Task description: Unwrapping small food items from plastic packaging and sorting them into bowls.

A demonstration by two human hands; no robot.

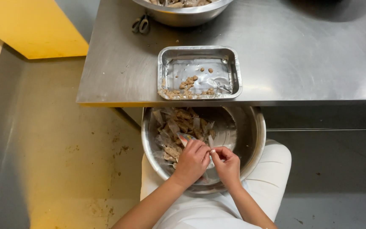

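Steel bowl [250, 140] on my lap, both hands inside at its 6 o'clock. Left hand [191, 161] and right hand [226, 164] touch, fingers curled tight, pinching one small clear packet [210, 142] between them. More wrappers [178, 127] heaped at 10 o'clock. Foil tray [199, 53] on table [297, 55] at 12.

Left hand [192, 160] and right hand [226, 163] close together, fingers curled, fingertips pinching
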